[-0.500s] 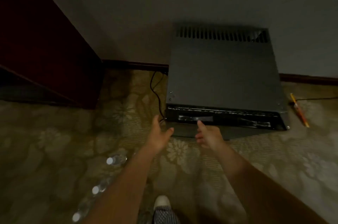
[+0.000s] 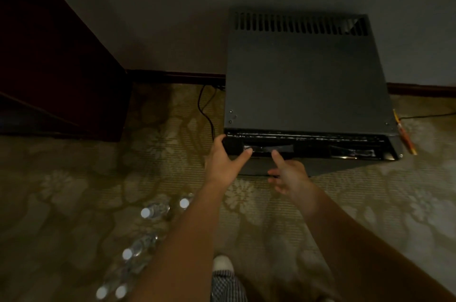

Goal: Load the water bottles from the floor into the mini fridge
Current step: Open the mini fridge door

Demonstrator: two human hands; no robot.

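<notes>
One box (image 2: pixel 303 74) corner hidden under left hand (image 2: pixel 225 161), bottles (image 2: pixel 153 211) blurred

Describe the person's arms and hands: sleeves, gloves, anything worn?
The left forearm and right forearm are bare to the frame edge, no sleeve in view. The left hand and right hand are ungloved; no watch, ring or band shows, though the light is dim.

no readable text, black cabinet (image 2: pixel 306 74) without legible label

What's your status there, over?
Left hand grips front left corner of black appliance. Right hand open, forefinger at its front edge. Water bottles on carpet, clear of hands.
</notes>
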